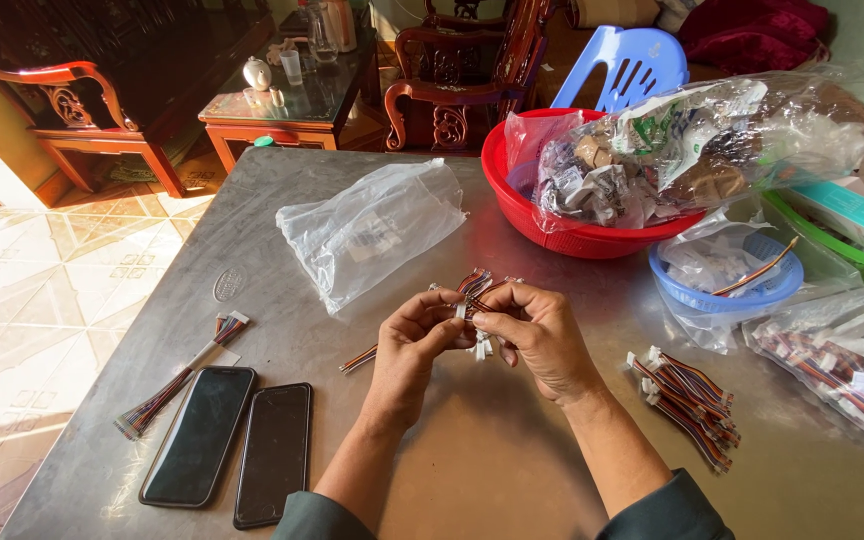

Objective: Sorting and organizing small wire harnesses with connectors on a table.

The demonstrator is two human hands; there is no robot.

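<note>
Head view, looking down on a grey metal counter (252, 250). Both hands meet over the counter's middle. Left hand (414, 340) and right hand (542, 335) together hold a multicoloured ribbon-wire harness (474, 285) with white connectors; the fingers of each hand are pressed together, pinching the connector end between thumb and fingertips. The harness is raised just above the counter, its coloured wires fanning out above the fingers and a loose tail trailing left toward the surface.

Right of the right forearm: a pile of finished wire harnesses (690, 405) lying on the counter. Far left: a single long harness (177, 378), just beside two dark smartphones (237, 445) lying face up, side by side. Behind the hands: a clear plastic bag (372, 230). Further right: a red basin (552, 225) filled with bagged parts, and a small blue basket (727, 290).
</note>
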